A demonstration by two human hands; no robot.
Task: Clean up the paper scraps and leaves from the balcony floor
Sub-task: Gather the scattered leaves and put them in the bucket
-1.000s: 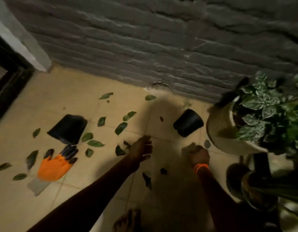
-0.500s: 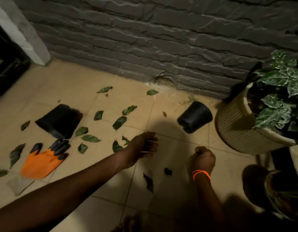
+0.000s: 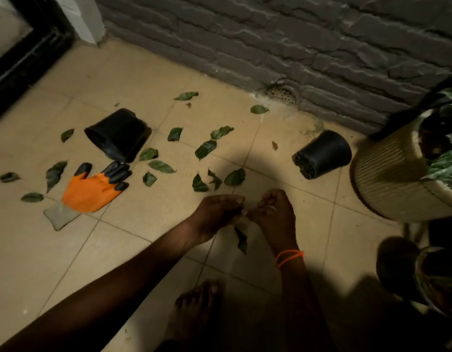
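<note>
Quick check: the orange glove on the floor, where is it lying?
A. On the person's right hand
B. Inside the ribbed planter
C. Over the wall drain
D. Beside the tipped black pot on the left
D: the glove lies flat on the tiles just in front of the left black pot, among leaves.

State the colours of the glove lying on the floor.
Orange glove with black fingertips and a grey cuff; head view.

green fallen leaves (image 3: 205, 149): about eighteen, scattered around the glove | small black plastic nursery pots (image 3: 322, 154) tipped over: two, flanking the glove | orange glove with black fingertips (image 3: 92, 190): one | ribbed cream planter (image 3: 392, 179): one, right of the glove | bare hands (image 3: 217, 214): two
</note>
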